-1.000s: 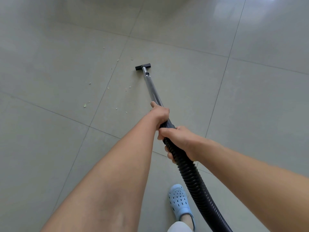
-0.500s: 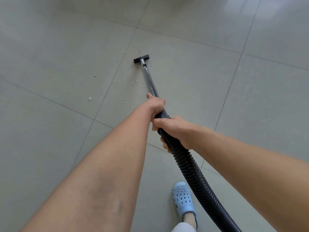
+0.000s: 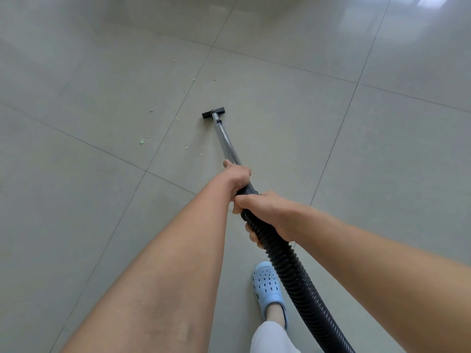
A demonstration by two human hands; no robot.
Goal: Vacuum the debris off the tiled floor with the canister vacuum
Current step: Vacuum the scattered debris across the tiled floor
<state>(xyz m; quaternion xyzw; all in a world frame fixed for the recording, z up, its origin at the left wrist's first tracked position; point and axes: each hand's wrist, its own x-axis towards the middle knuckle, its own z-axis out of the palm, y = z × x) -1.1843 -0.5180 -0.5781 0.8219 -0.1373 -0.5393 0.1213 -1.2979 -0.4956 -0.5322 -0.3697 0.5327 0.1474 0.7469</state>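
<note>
fingers of the left hand (image 3: 235, 178) clench the wand (image 3: 226, 143), the right hand (image 3: 267, 215) wraps the hose (image 3: 293, 271). likely for steering the nozzle (image 3: 213, 112) toward debris (image 3: 142, 141).

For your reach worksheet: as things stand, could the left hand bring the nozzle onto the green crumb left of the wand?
Probably yes. The left hand holds the wand, and only bare floor separates nozzle and green crumb.

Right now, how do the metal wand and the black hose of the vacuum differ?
The metal wand is smooth, shiny and straight; the black hose is ribbed, matte and curves back past the blue clog. The wand looks thinner than the hose. The left hand grips the wand's near end; the right hand grips the hose. Both form one continuous line to the floor nozzle.
</note>
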